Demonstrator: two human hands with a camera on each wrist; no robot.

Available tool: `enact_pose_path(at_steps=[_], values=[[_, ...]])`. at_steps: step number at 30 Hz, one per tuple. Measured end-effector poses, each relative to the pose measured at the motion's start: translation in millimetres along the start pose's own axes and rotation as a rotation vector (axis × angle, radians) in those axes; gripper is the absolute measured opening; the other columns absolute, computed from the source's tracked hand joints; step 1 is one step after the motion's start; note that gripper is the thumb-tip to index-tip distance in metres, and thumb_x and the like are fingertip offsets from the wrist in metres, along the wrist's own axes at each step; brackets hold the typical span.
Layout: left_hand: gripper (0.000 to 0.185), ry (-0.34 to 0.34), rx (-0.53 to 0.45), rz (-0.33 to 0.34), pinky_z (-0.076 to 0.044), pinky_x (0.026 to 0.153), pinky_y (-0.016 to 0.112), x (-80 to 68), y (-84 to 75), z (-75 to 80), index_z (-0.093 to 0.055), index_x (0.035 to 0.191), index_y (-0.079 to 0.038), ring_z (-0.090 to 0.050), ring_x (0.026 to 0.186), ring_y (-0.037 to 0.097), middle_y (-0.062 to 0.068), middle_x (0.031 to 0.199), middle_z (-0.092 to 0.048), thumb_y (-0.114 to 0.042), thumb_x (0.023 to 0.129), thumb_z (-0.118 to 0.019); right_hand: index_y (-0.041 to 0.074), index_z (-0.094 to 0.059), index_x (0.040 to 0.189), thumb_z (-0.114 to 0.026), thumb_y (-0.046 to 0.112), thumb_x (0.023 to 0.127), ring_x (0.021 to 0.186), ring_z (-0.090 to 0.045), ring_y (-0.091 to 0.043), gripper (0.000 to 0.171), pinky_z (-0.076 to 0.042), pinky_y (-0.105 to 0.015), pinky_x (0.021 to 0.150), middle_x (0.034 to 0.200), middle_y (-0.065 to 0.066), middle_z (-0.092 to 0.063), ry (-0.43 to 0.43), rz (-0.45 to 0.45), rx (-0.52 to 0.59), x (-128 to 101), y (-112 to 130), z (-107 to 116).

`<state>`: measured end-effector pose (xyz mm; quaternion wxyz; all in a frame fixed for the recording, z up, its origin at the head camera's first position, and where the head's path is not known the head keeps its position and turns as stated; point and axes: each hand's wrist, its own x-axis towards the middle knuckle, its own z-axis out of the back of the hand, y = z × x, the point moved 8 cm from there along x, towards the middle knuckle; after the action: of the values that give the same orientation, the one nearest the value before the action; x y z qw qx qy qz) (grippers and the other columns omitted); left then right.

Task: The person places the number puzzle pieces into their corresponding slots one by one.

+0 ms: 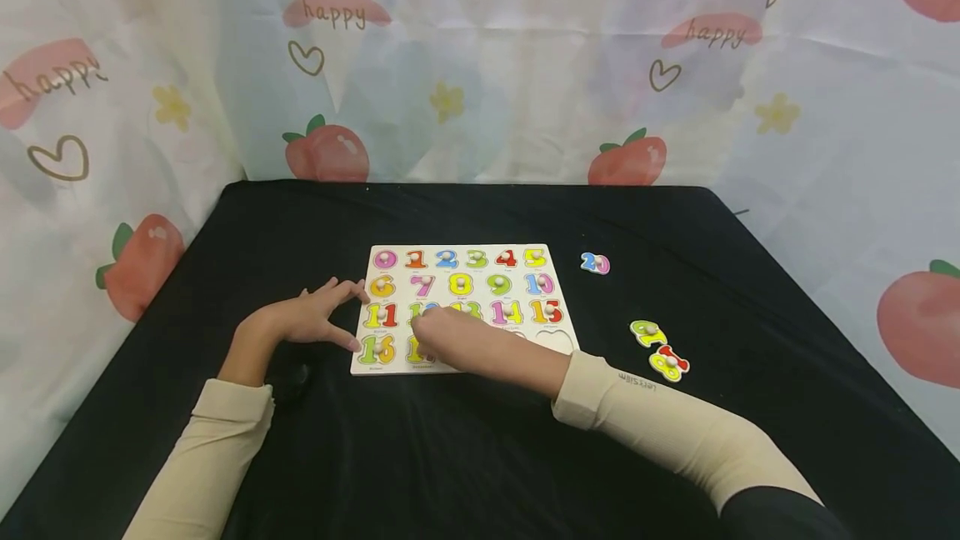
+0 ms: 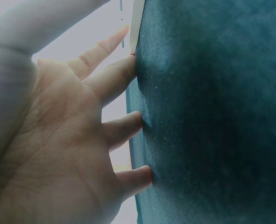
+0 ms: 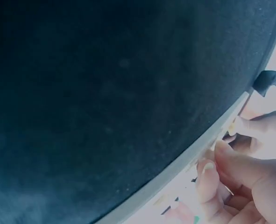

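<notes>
A white number puzzle board (image 1: pixel 397 369) lies flat on the black cloth, its knobbed pieces in rows from 0 upward. My left hand (image 1: pixel 315 315) is at the board's left edge, fingers spread and thumb near the lower left corner; in the left wrist view its fingertips (image 2: pixel 145 173) meet the dark cloth beside the edge. My right hand (image 1: pixel 457 332) reaches over the bottom row, thumb and forefinger pinching at the 17 piece (image 1: pixel 412 348), beside the 16 piece (image 1: pixel 377 349). That hand and forearm hide part of the two lower rows.
To the board's right lie three loose pieces: a blue and pink 20 (image 1: pixel 596 263), a green and yellow piece (image 1: pixel 648 333), and a red and yellow piece (image 1: pixel 669 363). An outlined slot (image 1: pixel 553 342) shows at the board's lower right. A printed curtain (image 1: pixel 480 90) stands behind the table.
</notes>
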<state>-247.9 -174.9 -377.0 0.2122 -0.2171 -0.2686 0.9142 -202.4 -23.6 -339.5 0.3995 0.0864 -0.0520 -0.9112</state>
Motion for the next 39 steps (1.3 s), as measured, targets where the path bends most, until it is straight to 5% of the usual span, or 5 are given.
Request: enact_pose_path(at_steps=[10, 17, 22, 32, 39], values=[[0.07, 0.006, -0.001, -0.007, 0.003, 0.099, 0.071, 0.1, -0.4, 0.3, -0.04, 0.126, -0.01, 0.002, 0.137, 0.048, 0.023, 0.151, -0.018, -0.039, 0.075, -0.078, 0.007, -0.066, 0.108, -0.07, 0.028, 0.086, 0.073, -0.059, -0.008, 0.031, -0.042, -0.017, 0.059, 0.087, 0.001, -0.066, 0.006, -0.079, 0.011, -13, -21, 6], [0.071, -0.002, 0.0, -0.002, 0.002, 0.099, 0.072, -1.3, -2.9, 1.7, -0.04, 0.126, -0.009, 0.002, 0.137, 0.049, 0.023, 0.151, -0.019, -0.038, 0.075, -0.078, 0.002, -0.067, 0.106, -0.069, 0.013, 0.087, 0.078, -0.059, -0.016, 0.023, -0.044, -0.023, 0.061, 0.094, -0.007, -0.068, -0.041, -0.212, 0.013, -68, -85, 32], [0.072, 0.003, -0.013, -0.006, 0.002, 0.098, 0.072, -2.6, -2.2, -0.7, -0.039, 0.127, -0.009, 0.002, 0.136, 0.049, 0.024, 0.15, -0.021, -0.039, 0.074, -0.078, -0.001, -0.066, 0.103, -0.067, 0.006, 0.087, 0.066, -0.054, -0.014, 0.018, -0.044, -0.025, 0.057, 0.09, -0.007, -0.066, -0.05, -0.301, 0.05, -114, -135, 38], [0.071, -0.007, -0.014, -0.015, 0.002, 0.098, 0.072, -1.2, -2.2, 0.7, -0.04, 0.126, -0.009, 0.002, 0.136, 0.05, 0.024, 0.15, -0.02, -0.039, 0.075, -0.078, 0.001, -0.062, 0.087, -0.064, 0.005, 0.087, 0.063, -0.052, -0.01, 0.004, -0.046, -0.029, 0.057, 0.079, -0.001, -0.059, 0.047, -0.37, 0.104, -180, -180, 45], [0.07, -0.002, -0.014, -0.018, 0.002, 0.097, 0.073, -1.5, -2.0, -0.3, -0.04, 0.126, -0.009, 0.001, 0.136, 0.05, 0.024, 0.15, -0.02, -0.039, 0.074, -0.078, 0.007, -0.058, 0.062, -0.067, 0.01, 0.085, 0.047, -0.043, -0.009, 0.025, -0.039, -0.025, 0.045, 0.055, 0.003, -0.049, 0.231, -0.523, 0.232, -216, -192, 22]])
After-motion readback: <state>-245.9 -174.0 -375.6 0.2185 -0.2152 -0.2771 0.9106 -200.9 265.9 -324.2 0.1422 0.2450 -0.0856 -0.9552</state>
